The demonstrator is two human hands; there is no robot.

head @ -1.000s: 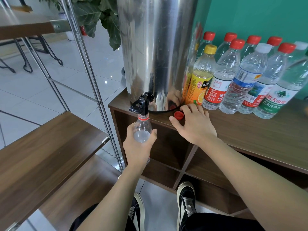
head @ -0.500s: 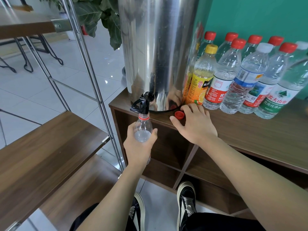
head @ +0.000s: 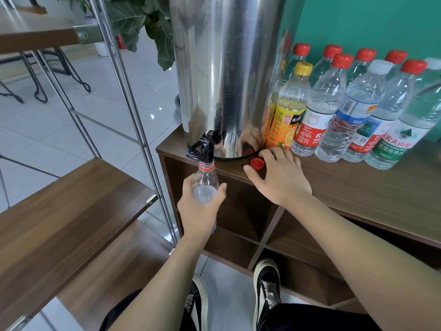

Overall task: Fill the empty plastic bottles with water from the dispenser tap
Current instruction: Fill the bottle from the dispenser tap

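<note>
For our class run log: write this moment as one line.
left hand: holds bottle under tap | right hand: rests on cabinet top beside red cap | bottle: uncapped

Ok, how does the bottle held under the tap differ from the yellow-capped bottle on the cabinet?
The bottle under the tap is uncapped, its mouth up at the black tap; the yellow-capped bottle is sealed. The first is gripped by the left hand off the cabinet's edge; the second stands on the cabinet top beside the dispenser. The first looks clear; the second carries an orange label. Both are upright plastic bottles.
</note>
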